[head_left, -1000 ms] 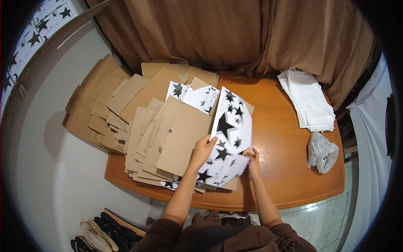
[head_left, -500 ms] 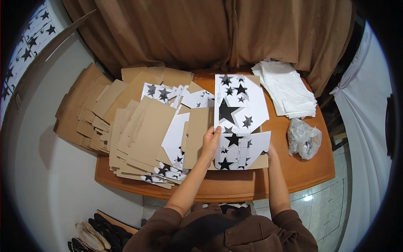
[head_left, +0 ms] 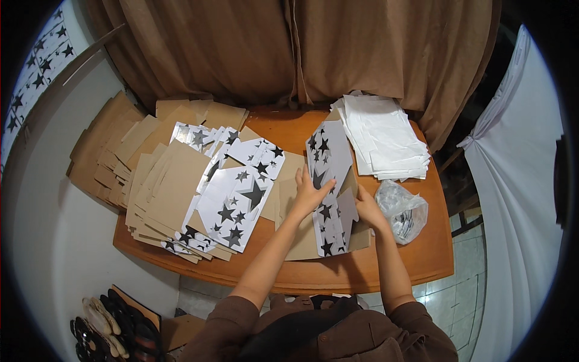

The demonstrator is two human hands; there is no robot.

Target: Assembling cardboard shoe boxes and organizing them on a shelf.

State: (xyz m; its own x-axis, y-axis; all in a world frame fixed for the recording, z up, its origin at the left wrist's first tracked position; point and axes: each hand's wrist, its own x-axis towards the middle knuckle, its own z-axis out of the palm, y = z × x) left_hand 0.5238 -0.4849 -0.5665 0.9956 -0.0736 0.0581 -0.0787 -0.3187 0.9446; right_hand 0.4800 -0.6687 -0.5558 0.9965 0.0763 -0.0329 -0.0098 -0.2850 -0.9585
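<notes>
Seemingly a home, long brown curtains (head_left: 241,54), polished wooden table (head_left: 274,123), shoes (head_left: 114,326) by the wall (head_left: 48,241), tiled floor (head_left: 446,311)

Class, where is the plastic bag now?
In the head view, the plastic bag lies on the table at right, below the white sheets and beside the right hand.

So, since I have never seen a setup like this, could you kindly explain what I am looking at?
Certainly. There is no robot here, just a person's bare left hand and right hand. The view comes from the left of two fisheye cameras worn on the head, looking down, so straight edges bend. Between the hands stands a partly folded star-printed cardboard piece: the left hand touches it with fingers spread, while the right is at its right side, its grip unclear. On the wooden table, a pile of cardboard pieces lies to the left; white sheets and a clear plastic bag lie to the right.
</notes>
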